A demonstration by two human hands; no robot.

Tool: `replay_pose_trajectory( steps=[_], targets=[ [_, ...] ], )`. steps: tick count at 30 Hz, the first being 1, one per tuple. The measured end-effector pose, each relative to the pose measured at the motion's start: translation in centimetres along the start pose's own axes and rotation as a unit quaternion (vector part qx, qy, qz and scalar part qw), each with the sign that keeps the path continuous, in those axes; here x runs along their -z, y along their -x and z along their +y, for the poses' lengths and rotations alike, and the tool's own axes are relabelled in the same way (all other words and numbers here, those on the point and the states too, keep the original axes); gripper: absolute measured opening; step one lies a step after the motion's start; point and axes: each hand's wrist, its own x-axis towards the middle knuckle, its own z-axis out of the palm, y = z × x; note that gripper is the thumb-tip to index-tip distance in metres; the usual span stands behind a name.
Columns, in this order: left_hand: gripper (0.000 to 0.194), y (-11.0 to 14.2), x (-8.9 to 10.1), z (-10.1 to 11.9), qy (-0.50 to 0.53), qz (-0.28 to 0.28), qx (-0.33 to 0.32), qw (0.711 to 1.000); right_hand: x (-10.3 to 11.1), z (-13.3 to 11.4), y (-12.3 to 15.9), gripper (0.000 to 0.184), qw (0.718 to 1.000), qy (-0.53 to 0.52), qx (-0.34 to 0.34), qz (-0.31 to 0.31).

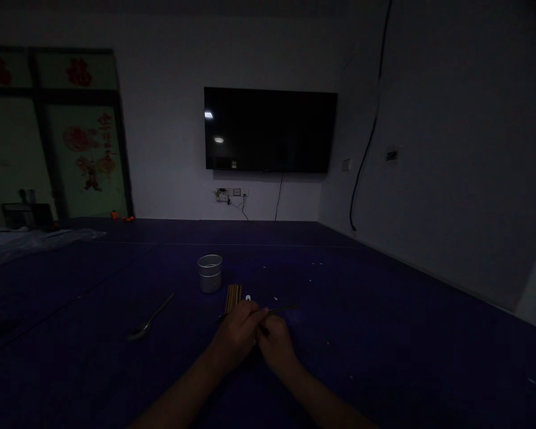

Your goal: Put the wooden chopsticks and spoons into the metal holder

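Note:
My left hand [240,325] and my right hand [275,341] meet in front of me, touching or nearly so, both with curled fingers. A thin metal utensil [284,308] sticks out to the right from my left fingertips; its kind is hidden. Something dark shows between the hands, and what my right fingers close on cannot be made out. Just beyond my left hand lies a row of wooden chopsticks [233,295], partly covered by it. A small white-topped item [248,297] is beside them. Behind stands an upright metal cup [210,275]. A spoon [149,322] lies to the left.
The dark blue surface [384,357] carries several small white scraps. Clear plastic sheeting [40,244] lies at the far left. A television [270,131] hangs on the back wall, and a black cable [366,155] runs down the right wall. The room is dim.

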Motion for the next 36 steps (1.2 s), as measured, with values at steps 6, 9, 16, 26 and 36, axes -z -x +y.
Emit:
replay_pose_trajectory(
  steps=[6,9,16,26,36],
  targets=[
    [0.030,0.2,0.1,0.0,0.067,-0.016,0.020,0.997,0.1,-0.1,0.1,0.032,1.000,0.011,0.006,0.024],
    [0.030,0.0,0.3,0.1,0.077,-0.026,0.033,0.996,0.1,-0.1,0.2,0.029,0.999,0.038,0.007,0.031],
    [0.033,0.1,0.3,0.2,0.088,-0.030,0.039,0.995,-0.5,0.7,0.2,0.027,0.993,0.039,0.060,0.091],
    [0.036,-0.2,1.4,0.9,0.078,-0.078,0.054,0.992,-0.6,0.4,0.5,0.029,0.988,0.011,0.070,0.136],
    [0.050,-0.6,1.6,1.3,0.034,-0.116,0.026,0.992,0.7,-1.3,0.4,0.029,0.976,-0.125,0.031,0.176]
  ],
)
